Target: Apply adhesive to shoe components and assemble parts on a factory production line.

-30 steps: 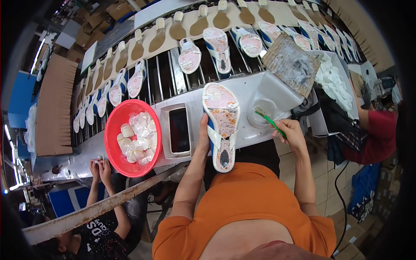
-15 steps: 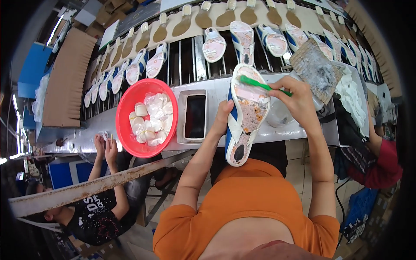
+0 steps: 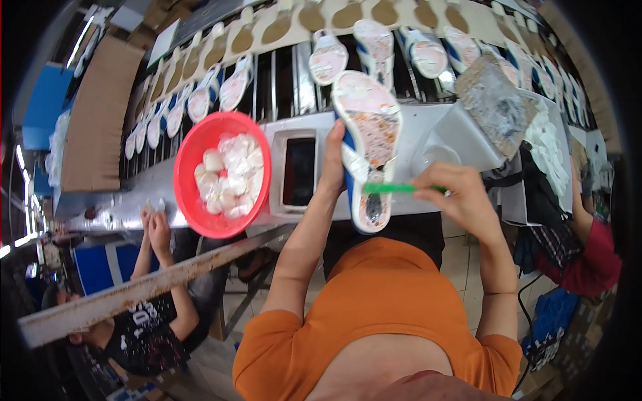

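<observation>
My left hand (image 3: 334, 159) is closed around the left side of a white and blue sandal (image 3: 372, 131). The sandal is held bottom up, toe part away from me, its underside patchy pink, orange and black. My right hand (image 3: 457, 197) pinches a slim green brush (image 3: 393, 188) with its tip against the heel part of that underside. A shallow clear dish (image 3: 438, 158) sits on the bench just beyond my right hand. Left of my left hand stands a white tray (image 3: 275, 167) with a dark inside.
A red basin (image 3: 184, 194) holds white wrapped pieces. Behind the bench, similar sandals (image 3: 328, 59) lie bottom up on rollers, with brown soles (image 3: 312, 17) on a cream strip beyond. A rusty bar (image 3: 154, 284) crosses at left, near another person's hands (image 3: 156, 230). A grey, crusted block (image 3: 493, 103) stands right.
The brush has moved from the toe part toward me to the heel part. The sandal has shifted slightly away from me and left, and my right hand has come lower.
</observation>
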